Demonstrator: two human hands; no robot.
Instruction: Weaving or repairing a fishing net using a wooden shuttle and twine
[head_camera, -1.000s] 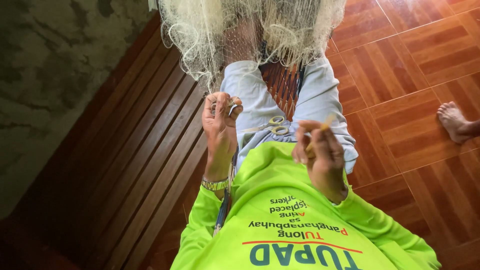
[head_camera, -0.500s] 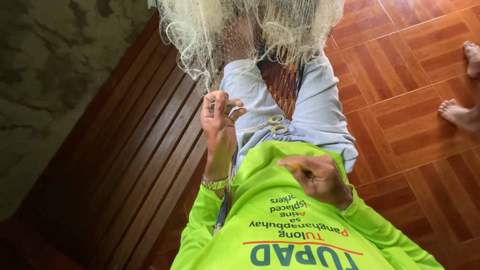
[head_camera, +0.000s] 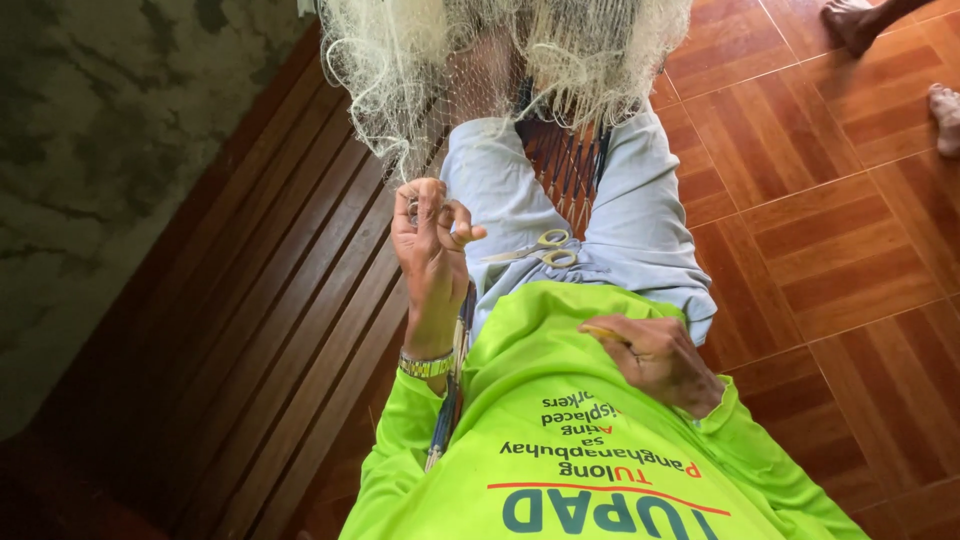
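A mottled grey wall is running down the far left, and next to it the dark slatted wooden bench is carrying the seated person, its long boards slanting from the upper middle toward the lower left corner. Over the bench's inner edge, the left hand is rising from a neon green sleeve with a metal wristband at the wrist, its fingertips pinching together on a strand of the pale fishing net, which is hanging in a bunched heap across the top of the view and draping over the knees. Just right of that hand, a pair of scissors with light handles is lying on the lap of the pale blue trousers, touching the cloth and apart from both hands. Further right, the right hand is resting against the green shirt at the belly, curling around a slim yellowish tool of which only the tip is showing. At the far right, on the reddish tiled floor, another person's bare feet are standing near the top corner
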